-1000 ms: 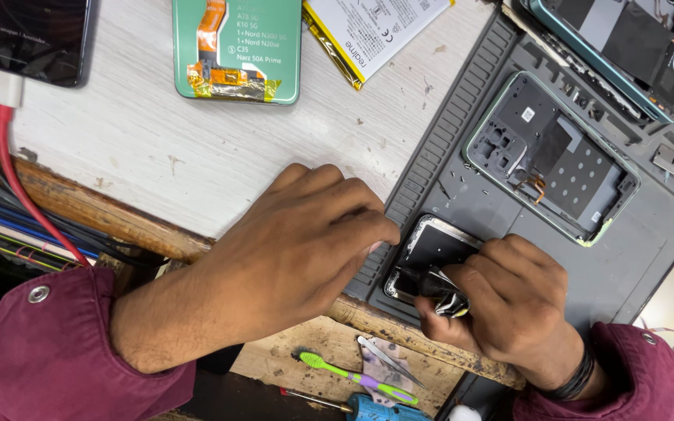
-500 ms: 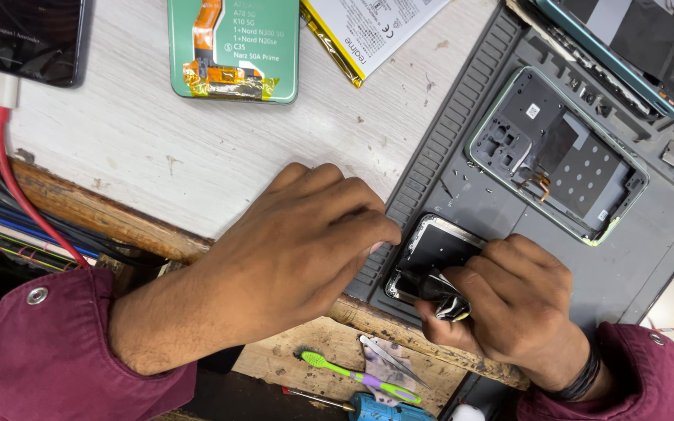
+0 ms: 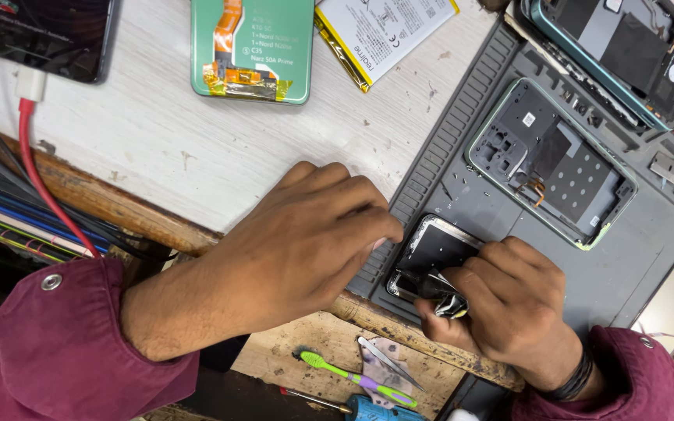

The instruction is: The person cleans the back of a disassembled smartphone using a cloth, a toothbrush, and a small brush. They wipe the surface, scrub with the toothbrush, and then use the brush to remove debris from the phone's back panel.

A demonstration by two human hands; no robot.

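Two hands working a small dark phone part on a ribbed grey mat, lower centre.
Left hand (image 3: 306, 242) curled, pressing the glossy black part (image 3: 431, 253); right hand (image 3: 509, 312) pinching its metallic lower edge.

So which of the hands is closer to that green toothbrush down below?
Right. The right hand sits just up and right of the toothbrush; the left hand is higher, above it on the bench.

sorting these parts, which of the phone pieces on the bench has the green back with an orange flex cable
The green panel at the top, on the white bench beside the battery. The other phone pieces are dark or grey.
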